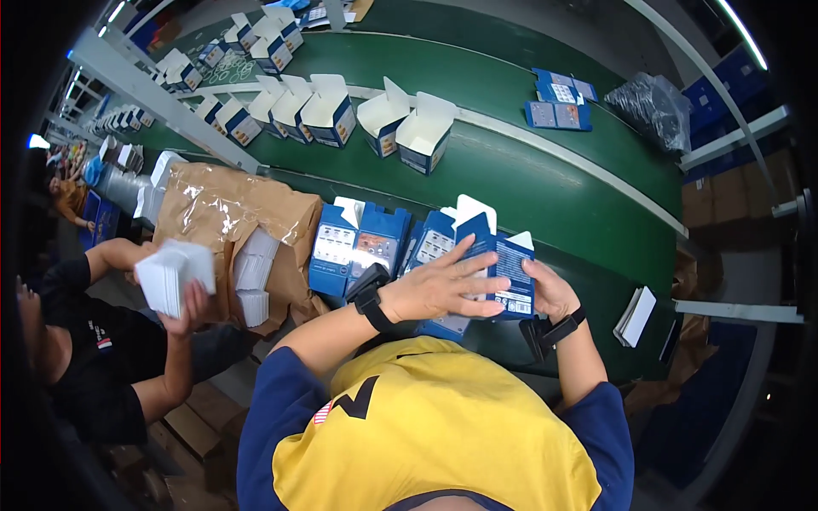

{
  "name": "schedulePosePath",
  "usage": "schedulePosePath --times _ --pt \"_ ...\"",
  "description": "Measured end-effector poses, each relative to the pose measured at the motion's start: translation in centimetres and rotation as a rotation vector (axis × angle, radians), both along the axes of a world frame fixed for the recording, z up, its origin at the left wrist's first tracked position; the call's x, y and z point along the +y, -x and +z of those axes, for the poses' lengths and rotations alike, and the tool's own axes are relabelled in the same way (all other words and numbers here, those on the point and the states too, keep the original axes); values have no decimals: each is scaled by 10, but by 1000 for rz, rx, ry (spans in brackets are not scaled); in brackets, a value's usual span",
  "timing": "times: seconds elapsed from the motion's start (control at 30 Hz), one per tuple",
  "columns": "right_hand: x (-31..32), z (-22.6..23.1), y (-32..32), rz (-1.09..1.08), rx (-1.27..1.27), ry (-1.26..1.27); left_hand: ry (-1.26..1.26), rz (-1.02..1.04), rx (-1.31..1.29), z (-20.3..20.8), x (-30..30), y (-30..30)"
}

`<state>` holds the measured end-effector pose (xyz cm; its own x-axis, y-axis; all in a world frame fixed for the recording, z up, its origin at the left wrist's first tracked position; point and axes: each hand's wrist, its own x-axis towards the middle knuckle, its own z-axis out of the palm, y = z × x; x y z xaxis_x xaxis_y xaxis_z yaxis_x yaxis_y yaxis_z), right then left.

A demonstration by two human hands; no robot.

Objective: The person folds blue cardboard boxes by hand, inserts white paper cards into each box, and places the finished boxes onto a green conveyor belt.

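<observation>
Long green bench point(498, 194) runs across the room, open white-lined boxes point(331, 119) along it; at the left a co-worker point(98, 358) holds a white stack point(169, 285) beside a brown paper bag point(213, 200). On the near side, blue cartons point(354, 249) lie just left of a blue box point(517, 268) held between the person's hands. Left hand point(439, 288) spread, fingers straight across the box; right hand point(555, 294) grasps its right edge, fingertips partly hidden.
</observation>
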<state>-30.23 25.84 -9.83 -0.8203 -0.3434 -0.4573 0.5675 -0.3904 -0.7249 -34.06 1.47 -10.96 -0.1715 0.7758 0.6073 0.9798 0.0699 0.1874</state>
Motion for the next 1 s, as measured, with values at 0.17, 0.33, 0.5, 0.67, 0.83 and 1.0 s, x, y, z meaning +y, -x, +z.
schedulePosePath --times 0.17,0.33,0.5,0.67,0.83,1.0 --pt "11 -34 85 -36 236 -357 -63 488 -649 -33 -10 0" --pt "14 -129 149 -342 765 -1032 294 912 -921 -88 13 -32" --pt "15 -142 127 -297 570 -1215 485 999 -588 -93 26 -43" --pt "17 -138 16 -253 -169 -523 575 1067 -505 -97 29 -46" --pt "-47 -142 -55 -220 196 -728 469 1020 -677 -79 41 -47" --pt "-57 -100 -63 -367 195 -652 -75 909 -1002 -85 31 -43"
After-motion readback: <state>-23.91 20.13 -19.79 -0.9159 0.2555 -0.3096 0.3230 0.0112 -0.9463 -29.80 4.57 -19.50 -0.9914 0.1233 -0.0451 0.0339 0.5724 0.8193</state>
